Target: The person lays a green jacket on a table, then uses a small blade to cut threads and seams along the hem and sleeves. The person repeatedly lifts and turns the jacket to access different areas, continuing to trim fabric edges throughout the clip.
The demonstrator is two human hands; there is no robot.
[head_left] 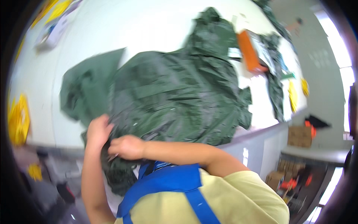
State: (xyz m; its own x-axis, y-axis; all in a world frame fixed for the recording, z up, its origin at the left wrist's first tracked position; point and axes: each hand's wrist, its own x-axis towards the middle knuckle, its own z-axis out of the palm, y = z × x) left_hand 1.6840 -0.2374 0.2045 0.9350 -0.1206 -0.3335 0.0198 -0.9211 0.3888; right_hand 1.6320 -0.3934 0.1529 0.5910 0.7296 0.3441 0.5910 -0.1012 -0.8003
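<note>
A dark green, shiny hooded raincoat (167,89) lies spread over the white table, with its hood (210,18) toward the far side. A duller green flap (85,86) extends from its left part, slightly blurred. At the near left edge of the coat, my left hand (100,130) is closed in a pinch on the green cloth. Close beside it on the right, my right hand (128,146) is curled shut on the same edge. Their fingertips are partly hidden. Below both hands, a bunched dark part of the coat (117,175) hangs off the table's front edge against my blue apron.
An orange box (250,52) stands right of the hood, near more dark green cloth (275,86). Yellow pieces (292,96) lie at the right edge and a yellow bundle (18,119) at the left. A white object (52,33) rests far left. Cardboard boxes (299,136) are beyond the table.
</note>
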